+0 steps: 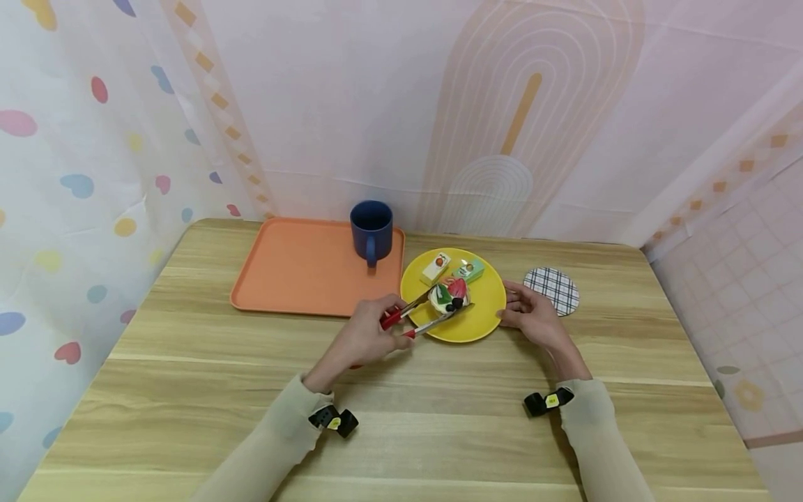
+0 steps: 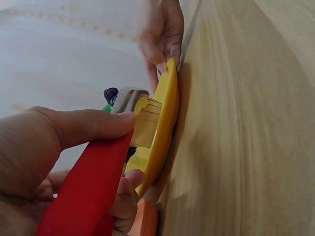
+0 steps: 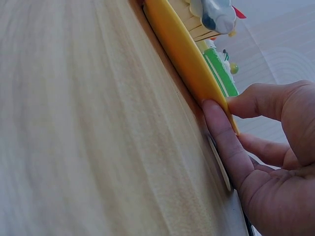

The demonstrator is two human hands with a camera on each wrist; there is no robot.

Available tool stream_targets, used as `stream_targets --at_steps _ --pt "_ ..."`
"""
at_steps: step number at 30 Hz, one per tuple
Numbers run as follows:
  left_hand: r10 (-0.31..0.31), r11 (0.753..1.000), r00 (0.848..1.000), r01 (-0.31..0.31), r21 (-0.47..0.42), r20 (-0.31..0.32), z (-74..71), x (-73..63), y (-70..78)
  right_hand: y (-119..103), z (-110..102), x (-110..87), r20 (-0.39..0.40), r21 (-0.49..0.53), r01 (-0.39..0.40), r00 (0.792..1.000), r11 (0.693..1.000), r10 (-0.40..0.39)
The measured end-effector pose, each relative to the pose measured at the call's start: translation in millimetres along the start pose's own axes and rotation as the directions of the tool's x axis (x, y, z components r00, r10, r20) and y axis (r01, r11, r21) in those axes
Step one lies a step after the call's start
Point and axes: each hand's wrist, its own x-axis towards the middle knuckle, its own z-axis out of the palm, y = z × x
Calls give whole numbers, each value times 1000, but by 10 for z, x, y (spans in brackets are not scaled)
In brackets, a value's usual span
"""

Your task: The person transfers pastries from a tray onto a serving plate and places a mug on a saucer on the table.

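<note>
My left hand (image 1: 369,333) grips a pair of red-handled tongs (image 1: 392,319). The metal arms of the tongs lie on both sides of a toy cupcake (image 1: 449,297) topped with a strawberry, dark berries and white cream. That cupcake is over the yellow plate (image 1: 486,314), its pleated base close to the plate in the left wrist view. Behind it on the plate are a cream-coloured toy cake slice (image 1: 435,269) and a green one (image 3: 220,71). On the plate's right rim, my right hand (image 1: 534,317) pinches the edge between thumb and fingers.
An orange tray (image 1: 295,268) lies at the back left, with a dark blue mug (image 1: 371,233) standing on its right end. Right of the plate is a round checked coaster (image 1: 555,289), partly behind my right hand. A patterned cloth hangs along the table's back edge.
</note>
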Motion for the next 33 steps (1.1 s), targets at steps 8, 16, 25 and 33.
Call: stream_targets --at_steps 8,16,25,33 --pt "-1 1000 1000 1 -9 15 33 14 -27 -9 3 -1 1 2 -5 1000 1000 5" --pt "-9 1000 1000 9 -1 27 34 6 0 -8 5 1 2 5 -11 1000 1000 11" --pt "-10 1000 999 9 18 32 30 19 -17 -21 1 -5 1 3 -5 1000 1000 5" --pt "-38 998 999 36 53 30 39 31 -30 18 16 13 0 -4 -15 1000 1000 15"
